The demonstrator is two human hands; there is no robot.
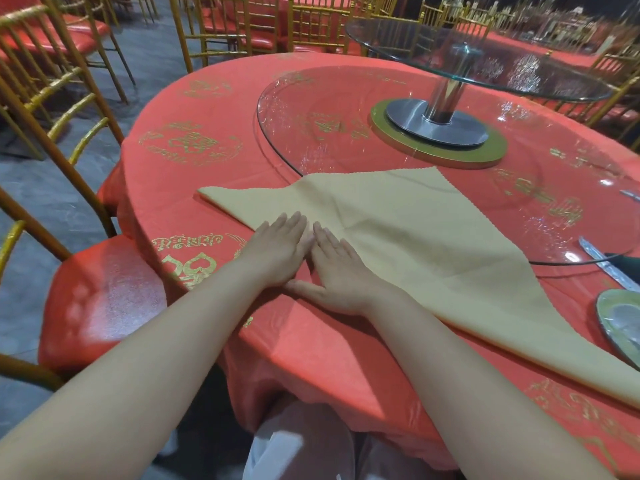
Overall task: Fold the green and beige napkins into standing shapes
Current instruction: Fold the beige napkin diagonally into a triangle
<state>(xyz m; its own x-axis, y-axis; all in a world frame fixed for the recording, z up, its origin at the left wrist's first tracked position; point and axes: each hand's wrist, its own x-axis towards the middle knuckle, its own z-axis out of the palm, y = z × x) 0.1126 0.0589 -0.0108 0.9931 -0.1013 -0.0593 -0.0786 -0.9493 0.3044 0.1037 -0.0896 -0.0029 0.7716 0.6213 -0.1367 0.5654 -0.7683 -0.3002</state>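
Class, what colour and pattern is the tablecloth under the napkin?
Red tablecloth with gold printed motifs, seen best in the head view.

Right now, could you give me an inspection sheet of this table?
Surface: round table, red cloth with gold print, glass turntable on it.
Job's things: beige napkin folded, lying flat; green napkin not clearly seen.
Clutter: plate and a long silvery item at the right edge.
Hands: left hand and right hand flat, side by side, on the napkin's near edge.
Cables: nothing seen.
Surroundings: gold chairs with red seats.
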